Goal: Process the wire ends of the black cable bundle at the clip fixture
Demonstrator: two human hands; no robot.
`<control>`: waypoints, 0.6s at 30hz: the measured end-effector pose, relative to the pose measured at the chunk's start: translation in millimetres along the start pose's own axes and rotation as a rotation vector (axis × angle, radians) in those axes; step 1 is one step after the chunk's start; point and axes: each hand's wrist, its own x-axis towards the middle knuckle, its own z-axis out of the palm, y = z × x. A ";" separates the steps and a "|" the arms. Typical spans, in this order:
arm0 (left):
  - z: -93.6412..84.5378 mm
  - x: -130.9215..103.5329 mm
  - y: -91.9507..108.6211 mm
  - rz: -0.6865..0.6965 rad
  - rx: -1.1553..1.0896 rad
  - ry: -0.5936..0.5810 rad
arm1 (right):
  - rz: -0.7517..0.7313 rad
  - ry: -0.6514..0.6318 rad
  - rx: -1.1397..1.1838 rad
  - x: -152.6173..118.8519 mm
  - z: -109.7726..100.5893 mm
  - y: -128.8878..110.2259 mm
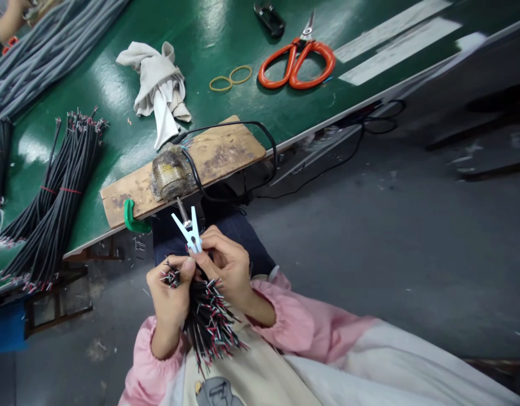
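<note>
My left hand [170, 296] is closed around a small bunch of black cables [171, 276], their stripped coloured ends poking out by the thumb. Close beside it, my right hand [228, 265] has thumb and index finger pinched at the lower end of a light blue clothespin [192, 232]; what lies between those fingertips is hidden. The clothespin's two legs spread apart around a metal shaft [183, 211] that sticks out from a taped motor-like block [171, 172]. Beneath both hands, a thick bundle of black cables [211, 321] with red, white and green wire ends rests against the apron.
The block sits on a wooden board [226, 146], with a green clamp [135, 217] at the table edge. On the green table [192, 34] lie a cloth [158, 84], rubber bands [230, 79], red-handled scissors [300, 65], cable bundles [61, 197] and grey cables [52, 56]. Another person's arm [10, 20] shows top left.
</note>
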 end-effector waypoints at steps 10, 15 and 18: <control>-11.5 5.1 17.4 0.009 -0.084 -0.175 | 0.625 -0.455 0.754 13.0 -10.0 11.5; -14.1 -1.4 30.5 0.061 -0.046 -0.129 | 0.749 -0.330 0.832 36.6 -2.9 8.3; -13.7 -2.3 36.7 0.108 -0.025 -0.121 | 0.720 -0.425 0.847 50.1 2.0 4.3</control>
